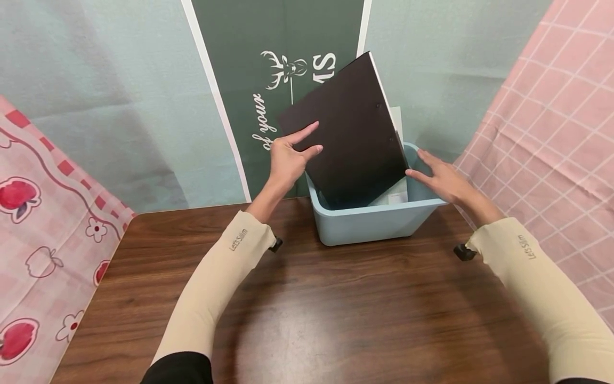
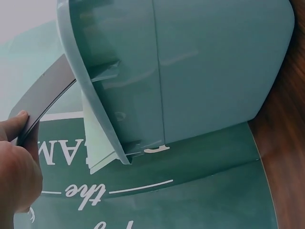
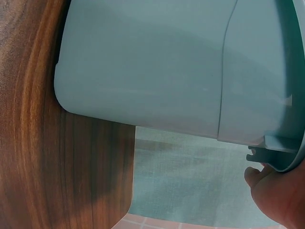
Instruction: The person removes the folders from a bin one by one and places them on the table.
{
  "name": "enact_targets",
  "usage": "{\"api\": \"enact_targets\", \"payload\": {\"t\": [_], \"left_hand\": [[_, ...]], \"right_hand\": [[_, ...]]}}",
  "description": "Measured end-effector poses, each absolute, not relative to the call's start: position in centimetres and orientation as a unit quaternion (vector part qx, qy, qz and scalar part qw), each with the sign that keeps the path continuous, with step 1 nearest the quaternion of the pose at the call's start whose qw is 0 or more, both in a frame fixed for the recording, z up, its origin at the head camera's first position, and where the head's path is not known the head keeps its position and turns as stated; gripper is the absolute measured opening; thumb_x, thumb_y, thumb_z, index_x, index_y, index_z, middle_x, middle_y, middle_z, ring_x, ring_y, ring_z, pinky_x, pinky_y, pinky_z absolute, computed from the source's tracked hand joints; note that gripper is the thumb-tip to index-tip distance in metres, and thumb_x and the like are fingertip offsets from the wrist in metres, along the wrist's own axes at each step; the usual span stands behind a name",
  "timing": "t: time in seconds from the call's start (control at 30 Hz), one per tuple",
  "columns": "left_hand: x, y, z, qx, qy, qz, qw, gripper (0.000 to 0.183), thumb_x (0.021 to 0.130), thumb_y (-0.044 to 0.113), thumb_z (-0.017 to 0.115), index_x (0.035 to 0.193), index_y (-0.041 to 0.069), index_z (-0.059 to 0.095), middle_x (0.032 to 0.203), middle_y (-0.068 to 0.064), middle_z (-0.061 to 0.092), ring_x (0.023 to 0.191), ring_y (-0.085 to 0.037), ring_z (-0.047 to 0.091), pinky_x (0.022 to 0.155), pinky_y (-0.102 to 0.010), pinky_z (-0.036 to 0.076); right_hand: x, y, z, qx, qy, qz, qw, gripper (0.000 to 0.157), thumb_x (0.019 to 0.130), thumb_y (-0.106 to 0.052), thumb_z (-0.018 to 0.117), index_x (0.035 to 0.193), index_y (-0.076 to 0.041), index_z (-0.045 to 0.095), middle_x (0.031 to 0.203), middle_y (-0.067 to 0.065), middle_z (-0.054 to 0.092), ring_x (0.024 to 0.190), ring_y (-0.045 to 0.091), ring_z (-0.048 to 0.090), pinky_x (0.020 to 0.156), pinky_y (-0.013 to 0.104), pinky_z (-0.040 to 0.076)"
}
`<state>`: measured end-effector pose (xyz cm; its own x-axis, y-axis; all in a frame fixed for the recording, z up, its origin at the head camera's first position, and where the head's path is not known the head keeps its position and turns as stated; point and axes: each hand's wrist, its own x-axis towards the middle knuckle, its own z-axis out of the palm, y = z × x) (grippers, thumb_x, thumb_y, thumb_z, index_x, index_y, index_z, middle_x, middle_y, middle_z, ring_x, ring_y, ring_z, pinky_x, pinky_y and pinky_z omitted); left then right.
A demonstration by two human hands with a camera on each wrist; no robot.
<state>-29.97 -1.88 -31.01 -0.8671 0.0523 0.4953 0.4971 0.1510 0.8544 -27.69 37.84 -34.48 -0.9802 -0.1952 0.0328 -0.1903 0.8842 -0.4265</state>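
My left hand pinches the left edge of a black folder, thumb on its front face. The folder stands tilted, its lower end inside a light blue plastic bin and its upper part leaning above the rim. In the left wrist view the folder looks thin and slightly bent beside the rim. My right hand grips the bin's right rim, its thumb tip close to the folder's lower right corner. From the right wrist, part of that hand shows under the rim.
White papers stand in the bin behind the folder. The bin sits at the back of a brown wooden table, against a green and grey curtain. Pink cloths hang at the left and right.
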Motion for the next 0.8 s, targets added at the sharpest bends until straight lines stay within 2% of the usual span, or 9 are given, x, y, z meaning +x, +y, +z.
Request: {"api": "enact_targets", "payload": {"t": [0.17, 0.37, 0.6, 0.67, 0.7, 0.8], "left_hand": [[-29.9, -2.2, -30.8, -0.169, -0.724, -0.642, 0.187, 0.049, 0.085, 0.007, 0.090, 0.129, 0.024, 0.078, 0.127, 0.002, 0.076, 0.132, -0.006, 0.062, 0.110, -0.023, 0.046], [-29.8, -2.8, -30.5, -0.155, -0.717, -0.651, 0.194, 0.048, 0.085, 0.007, 0.090, 0.128, 0.026, 0.079, 0.127, 0.004, 0.076, 0.133, -0.005, 0.061, 0.110, -0.023, 0.046], [-29.5, -3.5, -29.9, -0.153, -0.690, -0.676, 0.206, 0.050, 0.084, 0.002, 0.089, 0.129, 0.021, 0.078, 0.131, 0.001, 0.074, 0.136, -0.007, 0.059, 0.113, -0.026, 0.046], [-29.4, -3.7, -29.8, -0.151, -0.686, -0.680, 0.211, 0.050, 0.084, 0.000, 0.089, 0.129, 0.019, 0.078, 0.132, 0.000, 0.074, 0.138, -0.009, 0.058, 0.117, -0.026, 0.041], [-29.4, -3.8, -29.8, -0.149, -0.685, -0.680, 0.214, 0.050, 0.084, 0.000, 0.089, 0.129, 0.019, 0.078, 0.131, 0.000, 0.074, 0.138, -0.009, 0.058, 0.121, -0.026, 0.035], [-29.3, -4.2, -29.8, -0.151, -0.679, -0.683, 0.220, 0.049, 0.084, -0.001, 0.088, 0.129, 0.018, 0.078, 0.130, 0.000, 0.074, 0.139, -0.009, 0.058, 0.123, -0.026, 0.031]], "right_hand": [[-27.7, 37.9, -34.5, -0.100, 0.971, -0.218, 0.004, 0.093, 0.107, -0.061, 0.048, 0.169, -0.002, 0.011, 0.175, 0.025, 0.012, 0.160, 0.049, 0.013, 0.126, 0.067, 0.013], [-27.7, 37.9, -34.5, -0.096, 0.972, -0.216, 0.001, 0.093, 0.107, -0.061, 0.048, 0.169, -0.002, 0.011, 0.174, 0.026, 0.013, 0.159, 0.050, 0.014, 0.126, 0.068, 0.013], [-27.7, 38.0, -34.3, -0.100, 0.972, -0.214, 0.001, 0.091, 0.108, -0.058, 0.049, 0.169, -0.001, 0.011, 0.174, 0.026, 0.012, 0.159, 0.050, 0.014, 0.126, 0.066, 0.014], [-27.7, 38.1, -34.3, -0.100, 0.971, -0.215, 0.003, 0.091, 0.109, -0.056, 0.049, 0.169, 0.000, 0.011, 0.174, 0.026, 0.011, 0.159, 0.050, 0.014, 0.127, 0.065, 0.013], [-27.7, 38.1, -34.3, -0.101, 0.971, -0.216, 0.004, 0.090, 0.109, -0.056, 0.049, 0.168, 0.000, 0.010, 0.174, 0.026, 0.011, 0.159, 0.050, 0.014, 0.127, 0.065, 0.013], [-27.6, 38.1, -34.2, -0.101, 0.971, -0.218, 0.004, 0.090, 0.109, -0.055, 0.049, 0.168, 0.001, 0.011, 0.174, 0.026, 0.011, 0.159, 0.050, 0.013, 0.127, 0.065, 0.013]]}}
